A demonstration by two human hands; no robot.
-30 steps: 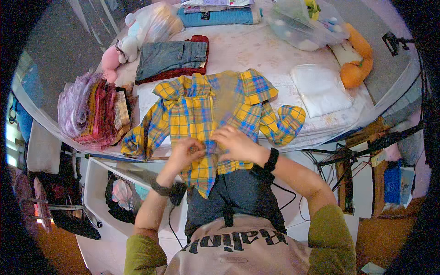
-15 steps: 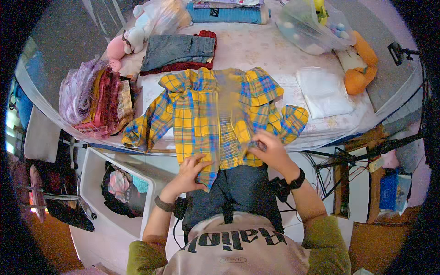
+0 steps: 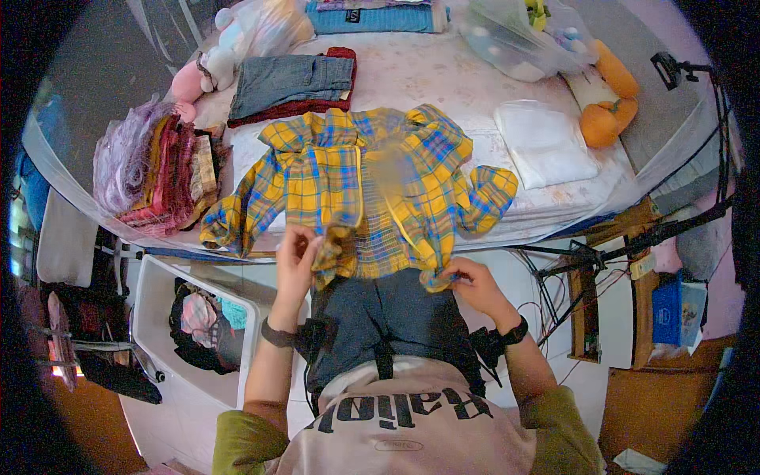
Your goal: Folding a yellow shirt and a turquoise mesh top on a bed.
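A yellow and blue plaid shirt (image 3: 321,186) lies on the near edge of the bed, its front partly open and sleeves out to both sides. A small blurred patch covers the middle of its upper part. My left hand (image 3: 296,265) is closed at the left front hem, where the cloth is lifted and curled. The right front corner of the hem is pinched between the fingers of my right hand (image 3: 473,286). Both hands are just above my dark trousers (image 3: 384,324), and the hem hangs over the bed edge between them.
Folded jeans (image 3: 289,83) lie on dark red cloth behind the shirt. At left stands a stack of folded clothes (image 3: 162,170); at right lies a white packet (image 3: 546,146). A white bin (image 3: 245,348) holding clothes is on the floor at left. Black stand arms (image 3: 625,249) cross at right.
My left hand has lifted and curled the left front hem. My right hand has drawn its corner lower, toward me, and the right front panel lies further over the inside.
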